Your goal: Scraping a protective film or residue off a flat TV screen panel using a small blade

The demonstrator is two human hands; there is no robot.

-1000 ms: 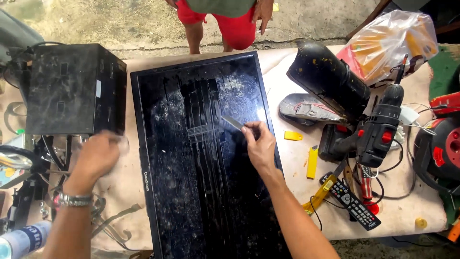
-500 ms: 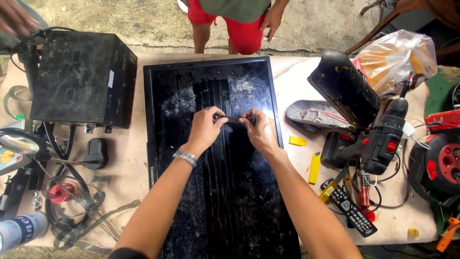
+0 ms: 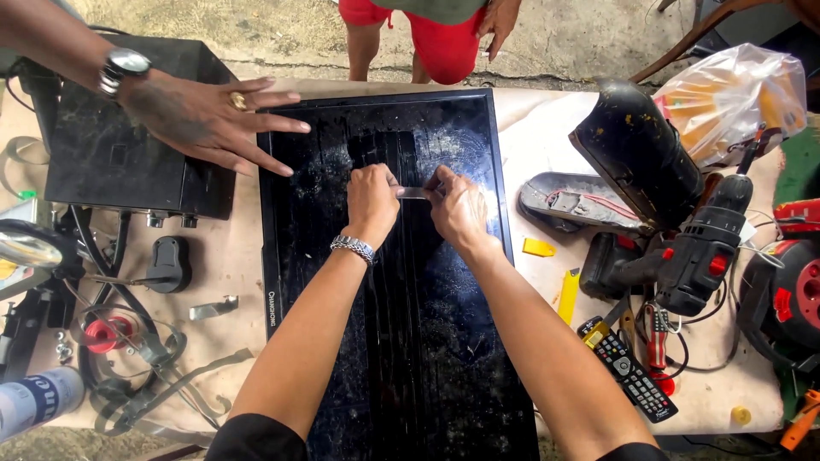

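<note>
A black flat screen panel [image 3: 444,358] lies face up on the table, dusty and scratched. Over its upper middle, my left hand [image 3: 372,198] and my right hand [image 3: 459,209] pinch the two ends of a short strip of clear tape [image 3: 413,193] held just above the glass. A metal bracelet circles my left wrist. Another person's hand [image 3: 205,115], with a ring and a wristwatch, reaches in from the upper left, its fingers spread over the panel's top left corner.
A black box [image 3: 102,154] sits at left with cables and a red spool [image 3: 107,333]. At right lie a cordless drill [image 3: 700,252], a remote control [image 3: 629,376], yellow pieces and a plastic bag [image 3: 735,94]. A person in red shorts [image 3: 427,38] stands beyond the table.
My left hand came from the left side of the table to join the right over the panel and took one end of the tape. The other person's hand reached onto the panel's corner.
</note>
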